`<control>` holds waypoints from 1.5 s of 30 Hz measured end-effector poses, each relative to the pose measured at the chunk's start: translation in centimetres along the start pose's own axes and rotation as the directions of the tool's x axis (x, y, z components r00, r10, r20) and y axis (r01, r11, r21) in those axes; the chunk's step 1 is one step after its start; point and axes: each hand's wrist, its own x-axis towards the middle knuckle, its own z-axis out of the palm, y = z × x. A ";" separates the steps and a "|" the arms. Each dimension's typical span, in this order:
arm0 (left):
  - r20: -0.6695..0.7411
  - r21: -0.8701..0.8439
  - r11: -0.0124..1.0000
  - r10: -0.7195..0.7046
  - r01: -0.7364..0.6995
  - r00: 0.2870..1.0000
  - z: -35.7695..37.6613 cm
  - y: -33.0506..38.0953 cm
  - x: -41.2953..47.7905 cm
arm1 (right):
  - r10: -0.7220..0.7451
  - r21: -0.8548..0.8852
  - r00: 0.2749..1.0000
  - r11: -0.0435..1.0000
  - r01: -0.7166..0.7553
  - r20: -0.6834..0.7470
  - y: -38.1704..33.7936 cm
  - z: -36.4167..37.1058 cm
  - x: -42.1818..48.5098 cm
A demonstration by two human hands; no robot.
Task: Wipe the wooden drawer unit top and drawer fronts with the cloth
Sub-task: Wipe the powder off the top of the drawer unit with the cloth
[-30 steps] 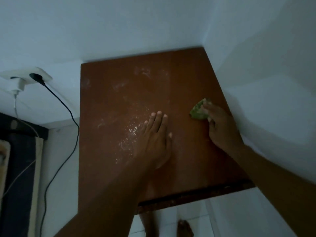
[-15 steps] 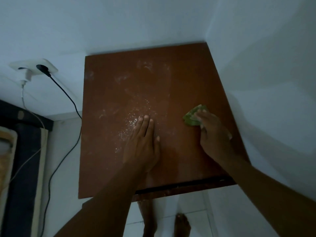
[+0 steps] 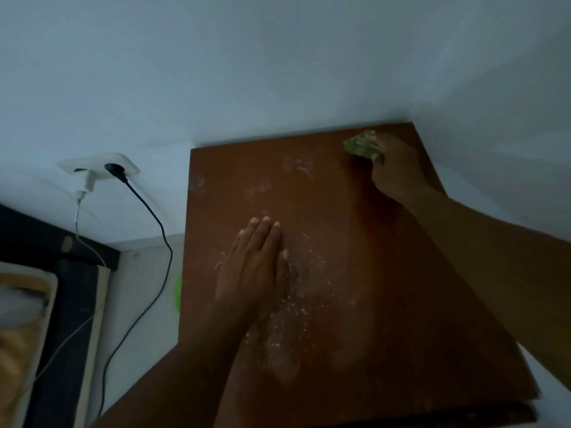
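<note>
The brown wooden top of the drawer unit [image 3: 386, 273] fills the middle of the view, tucked into a corner of white walls. White dust and crumbs speckle its centre and lower part. My left hand [image 3: 255, 270] lies flat on the top with straight fingers, among the dust. My right hand [image 3: 395, 168] reaches to the far right corner and grips a bunched green cloth [image 3: 360, 146] against the wood. The drawer fronts are out of sight.
A white wall socket [image 3: 99, 169] at the left holds a black plug with a hanging black cable [image 3: 148, 211] and a white charger with a thin white cable. A dark bed frame [image 3: 61, 304] with bedding stands at the lower left. White walls bound the top at back and right.
My right hand has slid the green cloth from the middle right of the top to the far right corner. My left hand stays flat on the wood. The camera has moved closer.
</note>
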 end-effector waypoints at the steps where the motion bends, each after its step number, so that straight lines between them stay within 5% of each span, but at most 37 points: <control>1: 0.015 -0.006 1.000 0.000 0.000 1.000 0.0 -0.4 0.5 | 0.013 -0.051 1.000 0.999 -0.012 0.025 0.2 1.3 0.4; 6: 0.028 -0.109 0.994 -0.011 0.014 1.000 0.8 -1.3 1.7 | -0.207 -0.084 0.967 0.972 0.221 0.148 -1.6 5.0 -6.3; 13: 0.059 -0.209 0.978 -0.008 0.021 0.998 0.1 -1.4 1.7 | -0.289 0.131 0.903 0.957 0.260 0.318 -6.6 3.5 -19.2; 17: 0.074 -0.215 0.977 0.029 -0.012 0.997 0.3 -2.0 1.5 | -0.188 0.207 0.976 0.965 0.162 0.113 -7.2 1.2 -10.9; 20: 0.078 -0.203 0.979 0.022 -0.006 0.997 0.4 -1.8 1.5 | -0.035 0.026 0.999 0.999 0.036 -0.042 -3.5 0.7 0.8; 22: 0.086 -0.194 0.981 0.001 0.016 0.996 0.4 -1.7 1.5 | 0.036 -0.064 0.999 0.997 -0.035 0.016 -1.3 2.1 5.7; 25: 0.057 -0.216 0.976 -0.016 0.028 0.998 0.8 -1.5 1.6 | -0.061 -0.195 0.998 0.979 0.066 0.034 -0.9 5.7 6.4; 29: 0.013 -0.203 0.979 -0.028 0.030 1.000 1.1 -1.6 1.4 | -0.298 -0.059 0.939 0.948 0.312 0.170 -4.3 6.8 0.7; 34: 0.127 -0.131 0.991 0.003 0.014 0.992 -0.2 -1.8 1.4 | -0.373 0.122 0.848 0.928 0.353 0.376 -6.7 4.7 -8.5; 36: 0.110 -0.090 0.996 0.009 0.001 0.994 -0.8 -2.4 0.8 | -0.396 0.199 0.838 0.917 0.344 0.376 -7.4 3.3 -8.1; 40: -0.001 -0.018 1.000 -0.022 0.022 1.000 -0.8 -4.2 -2.5 | -0.316 0.120 0.938 0.946 0.301 0.145 -8.4 3.3 1.7; 45: -0.021 -0.017 0.993 -0.119 0.118 0.993 -0.2 -5.1 -5.3 | -0.252 0.001 0.944 0.966 0.258 0.212 -8.8 9.4 5.2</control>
